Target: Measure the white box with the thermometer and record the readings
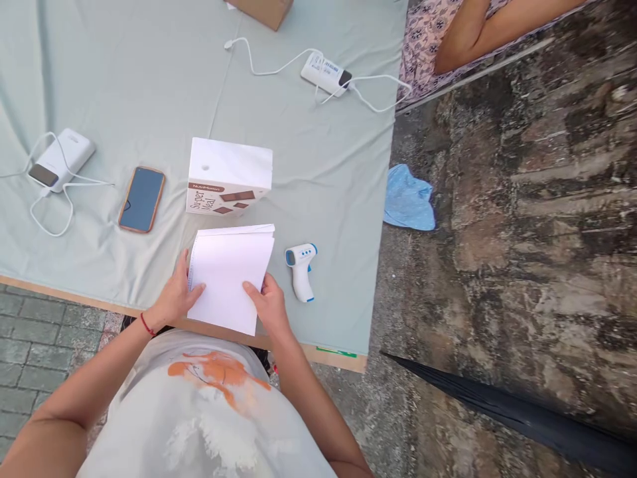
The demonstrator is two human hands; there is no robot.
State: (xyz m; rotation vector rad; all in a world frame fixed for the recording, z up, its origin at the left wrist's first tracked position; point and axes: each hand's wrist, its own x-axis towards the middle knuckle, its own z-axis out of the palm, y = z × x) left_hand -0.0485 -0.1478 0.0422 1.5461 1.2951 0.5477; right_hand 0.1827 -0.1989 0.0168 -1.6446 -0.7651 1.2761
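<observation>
Pale tablecloth point(338, 199); left hand point(178, 292), right hand point(271, 307) holding white notepad point(226, 275)

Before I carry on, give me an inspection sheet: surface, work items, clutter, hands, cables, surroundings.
Surface: pale tablecloth, creased.
Work items: white paper pad, blank side up.
Clutter: Super Meal box, phone, white-and-blue thermometer, left power bank, far power bank, cardboard box.
Hands: left hand and right hand hold opposite sides of the pad, thumbs on top.
Cables: white cables loop loosely by both power banks.
Surroundings: another person's arm at upper right; blue cloth past the right edge; stained ground.
</observation>
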